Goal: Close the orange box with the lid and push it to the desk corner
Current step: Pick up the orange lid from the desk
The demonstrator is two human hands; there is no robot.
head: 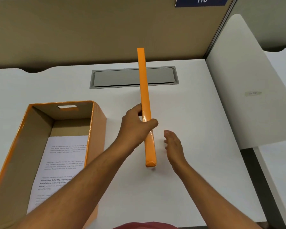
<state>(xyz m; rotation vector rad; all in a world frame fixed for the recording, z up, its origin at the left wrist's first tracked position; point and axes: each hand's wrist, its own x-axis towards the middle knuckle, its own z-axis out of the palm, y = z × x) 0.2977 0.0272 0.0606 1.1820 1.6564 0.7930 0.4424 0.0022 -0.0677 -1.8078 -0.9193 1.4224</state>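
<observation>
The orange box (98, 123) stands open on the left of the white desk, its brown inside showing, with a printed sheet (63, 162) lying on its bottom. The orange lid (144, 83) is held on edge to the right of the box, so only its narrow side shows; its near end touches or hovers just over the desk. My left hand (135, 124) grips the lid around its middle, thumb over the top. My right hand (173, 146) is just right of the lid's near end, fingers apart, holding nothing and not touching the lid.
A grey cable hatch (162, 76) is set into the white desk (196, 129) behind the lid. A tan partition (89, 30) runs along the back and a white side panel (238, 80) closes the right, forming the far right corner.
</observation>
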